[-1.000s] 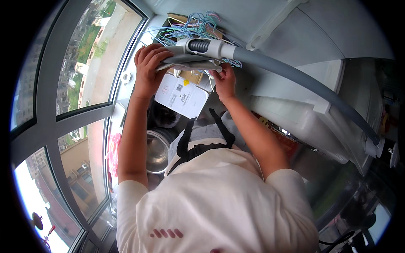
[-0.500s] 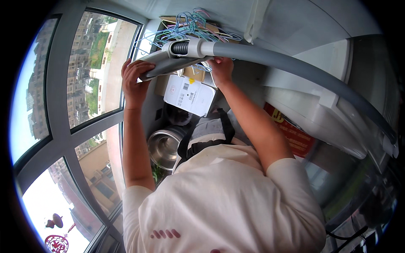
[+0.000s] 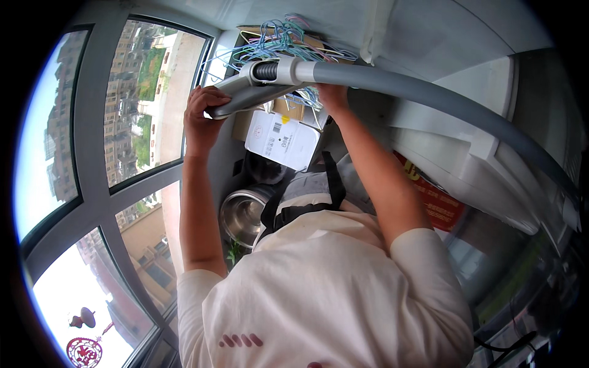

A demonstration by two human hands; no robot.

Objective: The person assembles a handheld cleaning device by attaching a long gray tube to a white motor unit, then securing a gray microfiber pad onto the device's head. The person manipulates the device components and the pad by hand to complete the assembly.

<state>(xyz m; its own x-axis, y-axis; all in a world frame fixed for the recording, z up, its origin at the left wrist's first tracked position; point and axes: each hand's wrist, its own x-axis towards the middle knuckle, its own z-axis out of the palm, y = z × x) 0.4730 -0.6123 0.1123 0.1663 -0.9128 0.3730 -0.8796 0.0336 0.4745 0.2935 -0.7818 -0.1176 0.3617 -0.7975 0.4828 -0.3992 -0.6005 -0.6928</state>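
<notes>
A long grey pole (image 3: 423, 92) crosses in front of me, bowed by the lens. At its left end is a pale hinged joint (image 3: 288, 69) with a dark coil spring, joined to a flat grey head (image 3: 251, 97), rather like a flat mop. My left hand (image 3: 205, 107) grips the left end of this head, fingers curled over its top. My right hand (image 3: 333, 98) is closed at the other end of the head, just under the pole; the pole hides most of its fingertips.
Coloured wire hangers (image 3: 282, 40) lie piled on a box behind the head. Below are a white box (image 3: 282, 140) and a steel basin (image 3: 242, 216). Window frames (image 3: 165, 185) line the left; a large white appliance-like body (image 3: 442, 144) and red panel (image 3: 435, 199) are at right.
The view has shifted slightly, so everything sits a little further right and lower. My right hand's fingers have moved further behind the pole. My left hand keeps its hold.
</notes>
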